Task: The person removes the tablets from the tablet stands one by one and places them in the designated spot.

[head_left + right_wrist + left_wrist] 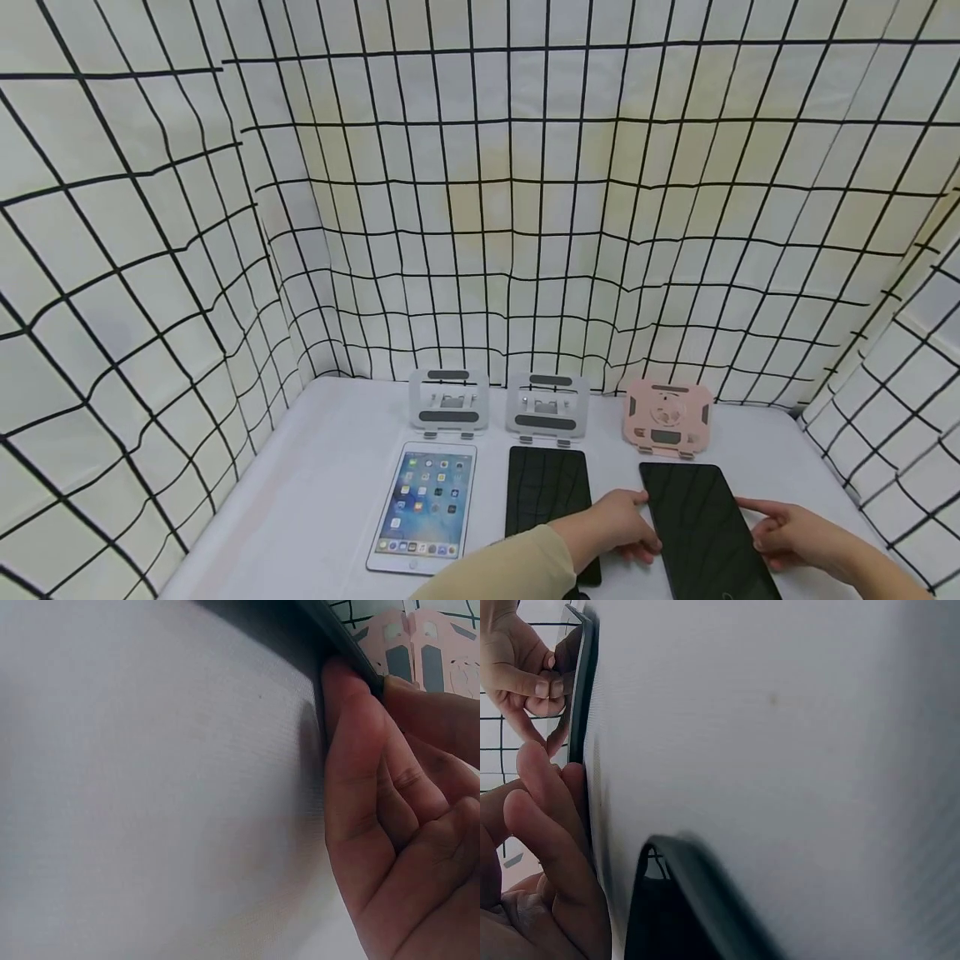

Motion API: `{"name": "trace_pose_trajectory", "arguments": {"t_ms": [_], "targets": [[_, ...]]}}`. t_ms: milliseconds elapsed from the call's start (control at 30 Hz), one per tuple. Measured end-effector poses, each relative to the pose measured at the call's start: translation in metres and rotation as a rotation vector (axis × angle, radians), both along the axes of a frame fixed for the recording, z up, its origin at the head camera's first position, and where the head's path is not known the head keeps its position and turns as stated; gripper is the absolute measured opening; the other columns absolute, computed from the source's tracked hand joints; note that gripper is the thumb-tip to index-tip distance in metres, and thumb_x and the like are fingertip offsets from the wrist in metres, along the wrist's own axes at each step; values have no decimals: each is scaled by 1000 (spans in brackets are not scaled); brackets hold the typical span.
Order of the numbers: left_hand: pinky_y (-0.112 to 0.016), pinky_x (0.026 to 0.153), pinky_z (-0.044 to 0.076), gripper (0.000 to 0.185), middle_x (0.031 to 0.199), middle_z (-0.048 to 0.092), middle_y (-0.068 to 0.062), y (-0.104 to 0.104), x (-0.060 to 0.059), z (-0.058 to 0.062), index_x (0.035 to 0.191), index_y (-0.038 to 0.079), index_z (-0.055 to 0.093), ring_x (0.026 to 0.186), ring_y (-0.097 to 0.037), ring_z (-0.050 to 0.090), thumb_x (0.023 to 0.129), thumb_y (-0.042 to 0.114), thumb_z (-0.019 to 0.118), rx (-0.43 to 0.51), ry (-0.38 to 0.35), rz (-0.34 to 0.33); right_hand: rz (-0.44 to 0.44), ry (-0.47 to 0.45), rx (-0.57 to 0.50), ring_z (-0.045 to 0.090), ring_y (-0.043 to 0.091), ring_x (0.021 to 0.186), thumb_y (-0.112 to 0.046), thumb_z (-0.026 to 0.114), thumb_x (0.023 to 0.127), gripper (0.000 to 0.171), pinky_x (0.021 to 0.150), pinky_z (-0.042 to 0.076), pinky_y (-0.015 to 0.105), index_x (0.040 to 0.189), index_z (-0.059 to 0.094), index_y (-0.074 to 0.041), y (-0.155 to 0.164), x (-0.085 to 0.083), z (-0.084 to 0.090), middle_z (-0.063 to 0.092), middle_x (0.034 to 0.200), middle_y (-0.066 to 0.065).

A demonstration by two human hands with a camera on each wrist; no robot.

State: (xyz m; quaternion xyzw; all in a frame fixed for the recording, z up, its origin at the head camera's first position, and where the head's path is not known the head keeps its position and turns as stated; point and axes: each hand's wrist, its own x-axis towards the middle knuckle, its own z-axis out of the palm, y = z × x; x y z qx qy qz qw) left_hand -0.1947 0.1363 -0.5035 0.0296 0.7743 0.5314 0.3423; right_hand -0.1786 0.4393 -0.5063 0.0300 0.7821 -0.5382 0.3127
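Note:
A large black tablet lies screen up at the right of the table. My left hand holds its left long edge with the fingertips, other fingers curled beneath the palm. On the opposite edge, my right hand pinches the tablet; in the right wrist view a thumb and a finger sit on either side of the dark rim. The left wrist view shows left-hand fingers close by the tablet's thin side, with the right hand beyond. A pink folding stand lies just behind the tablet.
A second black tablet lies under my left forearm, partly covered by the sleeve. Left of it is a white tablet with its screen lit. Two grey stands lie behind them. Grid-patterned cloth walls enclose the white table.

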Motion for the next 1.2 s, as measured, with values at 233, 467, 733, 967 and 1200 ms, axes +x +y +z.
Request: {"name": "trace_pose_trajectory", "arguments": {"t_ms": [233,467,733,967,1200], "targets": [[-23,42,41,65,53,64,0,4,3,3,142,13,55,41,-8,53,82,10,80,-161,162,-81,20,33,-21,60,20,75,4,57,88,74,69,52,35,149,16,14,3,1,0,64,88,7],[-23,43,42,65,50,60,3,7,4,2,143,23,55,40,-9,52,83,19,81,-337,281,-129,-7,19,-1,61,21,76,3,59,87,77,71,53,36,150,16,13,2,1,-2,65,86,9],[-24,44,43,72,53,63,2,3,1,1,148,19,49,42,-10,56,83,18,81,-290,248,-147,20,24,33,62,20,70,3,60,87,76,68,53,35,149,16,13,-3,-4,0,65,82,9],[-25,44,43,74,53,63,1,5,4,6,148,19,48,42,-11,57,82,20,82,-325,244,-126,0,26,51,62,17,65,3,63,85,78,65,54,33,149,19,12,-6,-6,4,65,79,8],[-24,43,42,73,53,63,0,8,4,8,148,19,49,41,-11,56,82,21,82,-338,227,-128,45,60,136,62,16,63,-1,66,87,73,61,52,31,147,27,12,-5,-7,5,63,73,7]]}}
